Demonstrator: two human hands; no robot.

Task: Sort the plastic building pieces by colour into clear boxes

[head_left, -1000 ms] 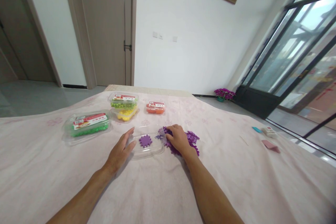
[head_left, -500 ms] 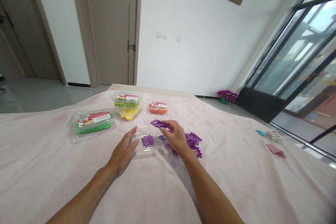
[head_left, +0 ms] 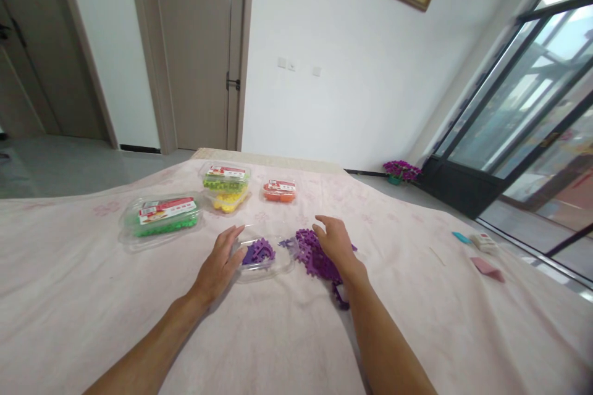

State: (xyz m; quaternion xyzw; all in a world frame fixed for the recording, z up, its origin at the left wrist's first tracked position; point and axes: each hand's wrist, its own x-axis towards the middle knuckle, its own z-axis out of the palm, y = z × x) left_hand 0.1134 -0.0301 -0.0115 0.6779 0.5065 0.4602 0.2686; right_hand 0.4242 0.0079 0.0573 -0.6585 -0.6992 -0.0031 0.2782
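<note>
My left hand [head_left: 223, 264] rests at the left end of a clear plastic box [head_left: 277, 267], thumb and fingers on its rim, steadying it. Inside lie purple interlocking plastic pieces [head_left: 262, 250] with notched edges, some darker than others. To the right, my right hand [head_left: 336, 245] hovers over a pile of purple pieces [head_left: 319, 259], its fingers apart and nothing seen in them. The hand and wrist hide part of that pile. One dark purple piece [head_left: 341, 297] sits at the pile's near edge, beside my wrist.
Beyond the box stand packs of green pieces [head_left: 162, 216], lime pieces [head_left: 226, 179], yellow pieces [head_left: 229, 200] and orange pieces [head_left: 280, 191]. At the right lie a pink cloth [head_left: 487, 269], a small white box [head_left: 483, 242] and a blue item [head_left: 461, 237] on the pink tablecloth [head_left: 259, 345].
My right hand has let go of a purple piece at the box and moved right to the pile. More purple pieces now lie in the box. My left hand has stayed put.
</note>
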